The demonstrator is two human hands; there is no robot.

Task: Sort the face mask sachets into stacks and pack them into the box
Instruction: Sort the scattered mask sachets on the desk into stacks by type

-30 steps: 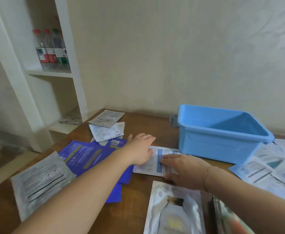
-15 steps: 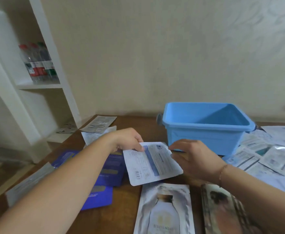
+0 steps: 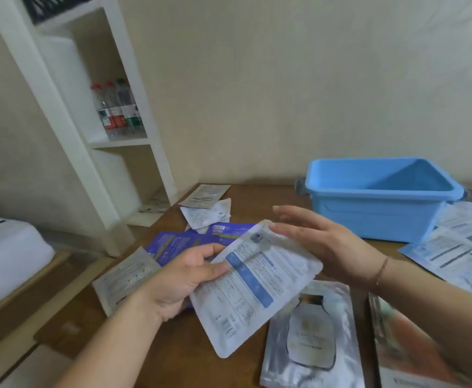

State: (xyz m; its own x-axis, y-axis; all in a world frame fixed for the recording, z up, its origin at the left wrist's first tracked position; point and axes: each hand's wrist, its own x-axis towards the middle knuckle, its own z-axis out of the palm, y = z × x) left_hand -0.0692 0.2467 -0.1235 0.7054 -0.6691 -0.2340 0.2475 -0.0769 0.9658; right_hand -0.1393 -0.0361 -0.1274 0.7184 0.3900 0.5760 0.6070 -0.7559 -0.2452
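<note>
The left hand (image 3: pixel 179 278) holds a white sachet (image 3: pixel 254 287) with a blue stripe and printed text above the wooden table (image 3: pixel 257 197), thumb pressed on its face near the left edge and the remaining fingers curled beneath it; the sachet is lifted clear of the tabletop and tilted, its far corner raised. The right hand (image 3: pixel 324 242) has its fingers straight and relaxed, the fingertips (image 3: pixel 278 226) touching the sachet's upper corner without curling round it; a thin bracelet (image 3: pixel 380 271) circles the wrist. The blue box (image 3: pixel 380 197) stands at the right rear of the table, against the wall, with no sachets visible inside. Beneath and behind the left hand lies a fan of dark blue sachets (image 3: pixel 179 242); a grey sachet (image 3: pixel 125 275) lies just beside them at the table's left edge. Two further pale sachets (image 3: pixel 207 205) lie overlapping at the far left corner. In the near foreground a silver sachet (image 3: pixel 313 340) bearing a bottle motif lies flat, partly under the held one, and a blurred, darker sachet (image 3: pixel 408 354) lies to its right. A spread of white and pale blue sachets (image 3: pixel 458 247) covers the table to the right of the box. A white shelf unit (image 3: pixel 95 107) at left holds bottles (image 3: pixel 117 110) with red and green caps.
</note>
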